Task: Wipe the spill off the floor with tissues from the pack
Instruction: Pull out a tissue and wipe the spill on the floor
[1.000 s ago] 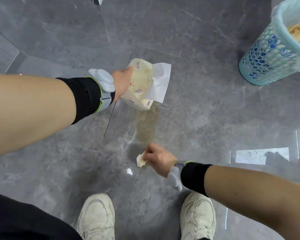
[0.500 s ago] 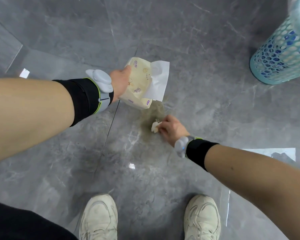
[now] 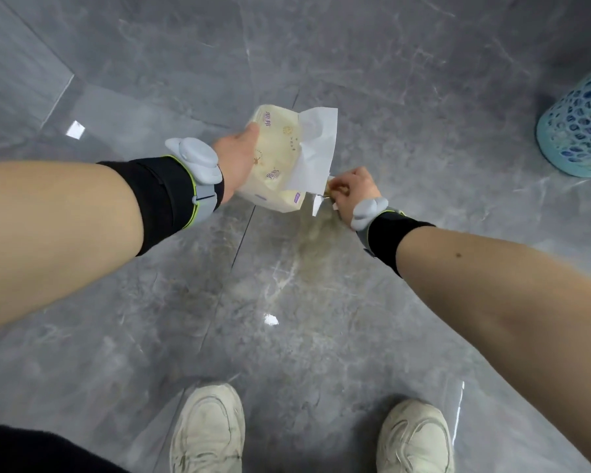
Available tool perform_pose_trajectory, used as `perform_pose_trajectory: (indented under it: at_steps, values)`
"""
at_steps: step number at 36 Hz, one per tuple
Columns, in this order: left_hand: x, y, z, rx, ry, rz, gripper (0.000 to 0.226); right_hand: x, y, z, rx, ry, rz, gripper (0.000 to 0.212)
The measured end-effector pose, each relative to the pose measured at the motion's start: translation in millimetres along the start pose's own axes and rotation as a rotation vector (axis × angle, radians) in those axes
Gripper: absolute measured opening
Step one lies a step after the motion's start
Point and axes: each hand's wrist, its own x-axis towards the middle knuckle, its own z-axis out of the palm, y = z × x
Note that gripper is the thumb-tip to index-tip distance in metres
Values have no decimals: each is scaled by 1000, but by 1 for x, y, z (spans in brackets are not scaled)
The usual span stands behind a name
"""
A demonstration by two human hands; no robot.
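Note:
My left hand (image 3: pixel 239 155) grips a pale yellow tissue pack (image 3: pixel 277 158) above the floor, with a white tissue (image 3: pixel 316 141) sticking out of its top. My right hand (image 3: pixel 354 191) is closed on a small stained wad of tissue (image 3: pixel 329 191), mostly hidden by the fingers, pressed low at the far end of the spill, just right of the pack's lower corner. The spill (image 3: pixel 307 247) is a yellowish smear on the grey marble floor, running from the right hand back toward my feet.
A blue perforated waste basket (image 3: pixel 580 131) stands at the right edge. My two white shoes (image 3: pixel 207 431) (image 3: pixel 415 438) are at the bottom. Grey glossy floor tiles (image 3: pixel 423 80) surround everything, with a tile seam running under the pack.
My right hand has swept the wad along the smear, away from my feet, up to the pack's lower corner. The left hand keeps holding the pack. The view shifted left, so the basket sits nearer the edge.

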Motion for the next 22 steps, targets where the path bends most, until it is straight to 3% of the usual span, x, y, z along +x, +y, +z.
perform_pose_trajectory:
  at_steps: [3,15,18,22]
  values:
    - [0,-2,-5,-6,11,-16,38,-10,-17,15,-114,-127,-103,18]
    - [-10,9,-4,26,-2,-5,44,-100,4,50,-117,-256,-281,16]
    - [-16,14,-1,41,-5,-3,48,-110,2,48,-46,-280,-212,17]
    - [-25,20,7,8,-35,12,46,-118,-6,33,290,-238,72,21]
